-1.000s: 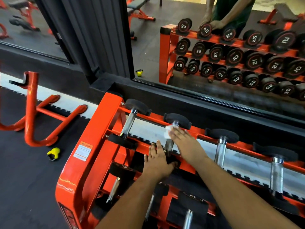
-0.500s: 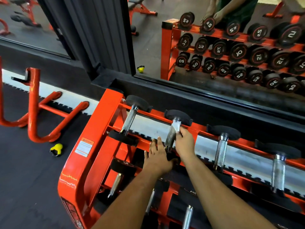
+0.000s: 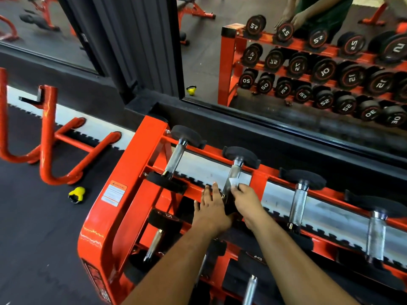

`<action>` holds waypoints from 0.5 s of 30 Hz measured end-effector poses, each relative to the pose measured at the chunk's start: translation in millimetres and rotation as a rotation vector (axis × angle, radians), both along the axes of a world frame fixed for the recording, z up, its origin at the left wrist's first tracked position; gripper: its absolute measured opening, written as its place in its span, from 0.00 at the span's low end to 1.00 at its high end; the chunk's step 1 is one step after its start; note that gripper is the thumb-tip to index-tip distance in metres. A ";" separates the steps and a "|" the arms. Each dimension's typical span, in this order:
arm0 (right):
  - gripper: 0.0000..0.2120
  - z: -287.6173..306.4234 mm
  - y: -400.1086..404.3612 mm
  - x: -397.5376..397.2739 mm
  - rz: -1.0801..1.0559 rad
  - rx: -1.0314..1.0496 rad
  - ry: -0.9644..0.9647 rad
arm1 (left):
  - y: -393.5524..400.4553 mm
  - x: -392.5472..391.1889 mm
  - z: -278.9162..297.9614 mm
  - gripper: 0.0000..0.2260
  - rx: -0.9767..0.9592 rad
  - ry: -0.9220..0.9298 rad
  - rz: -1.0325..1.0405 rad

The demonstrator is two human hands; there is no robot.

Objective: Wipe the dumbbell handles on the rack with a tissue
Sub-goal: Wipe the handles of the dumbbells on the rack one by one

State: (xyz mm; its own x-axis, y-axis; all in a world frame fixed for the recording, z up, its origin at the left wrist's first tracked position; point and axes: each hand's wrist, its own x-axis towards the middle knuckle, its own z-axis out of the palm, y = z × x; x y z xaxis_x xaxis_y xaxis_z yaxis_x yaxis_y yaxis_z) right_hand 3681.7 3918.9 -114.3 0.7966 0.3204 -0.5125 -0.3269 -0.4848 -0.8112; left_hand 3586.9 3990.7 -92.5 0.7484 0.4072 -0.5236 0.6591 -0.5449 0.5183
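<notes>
Right hand point(image 3: 244, 200) is pinching the tissue point(image 3: 234, 182) round the second dumbbell handle point(image 3: 231, 179) near the rack point(image 3: 141, 164) top rail's left end, left hand point(image 3: 210, 206) lying flat, steadying; wrapping fully likely cleans better.

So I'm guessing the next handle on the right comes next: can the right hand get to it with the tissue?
Probably yes. The right hand pinches the tissue beside it, and the next handle lies bare on the rack.
</notes>
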 end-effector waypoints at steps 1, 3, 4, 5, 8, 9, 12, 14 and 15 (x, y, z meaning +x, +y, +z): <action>0.11 -1.7 -0.9 2.3 -0.020 0.028 0.034 | 0.1 0.4 0.3 0.49 0.000 -0.001 0.000; 0.10 -1.9 6.6 17.3 -0.164 0.150 0.113 | 0.1 0.0 -0.3 0.50 0.002 -0.002 0.000; 0.09 0.4 13.8 26.4 -0.246 0.220 0.164 | -0.4 -0.5 -0.7 0.50 0.005 -0.002 -0.001; 0.09 4.8 21.2 35.1 -0.325 0.303 0.236 | -0.6 -0.3 -0.9 0.50 0.009 -0.003 -0.001; 0.14 6.5 27.8 48.1 -0.374 0.487 0.443 | 0.1 0.7 -1.7 0.50 0.013 -0.002 -0.002; 0.17 6.1 24.1 47.2 -0.334 0.481 0.464 | 0.0 0.5 -2.7 0.50 0.014 -0.003 -0.004; 0.16 5.1 13.9 46.8 -0.226 0.408 0.384 | 1.2 -0.6 -6.8 0.51 0.008 -0.016 0.004; 0.12 10.0 15.9 49.7 -0.298 0.421 0.335 | 1.8 -0.6 -8.6 0.51 0.013 -0.033 0.015; 0.10 11.4 20.0 51.4 -0.338 0.426 0.345 | 1.1 -1.1 -8.3 0.51 0.006 -0.031 0.012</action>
State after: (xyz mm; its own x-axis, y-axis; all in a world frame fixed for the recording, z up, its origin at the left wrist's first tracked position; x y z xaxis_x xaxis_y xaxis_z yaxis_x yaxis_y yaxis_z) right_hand 3733.0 3938.9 -102.9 0.7015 0.3125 -0.6405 -0.6817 0.0320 -0.7310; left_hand 3585.8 3991.8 -100.8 0.7590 0.4197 -0.4977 0.6496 -0.5401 0.5351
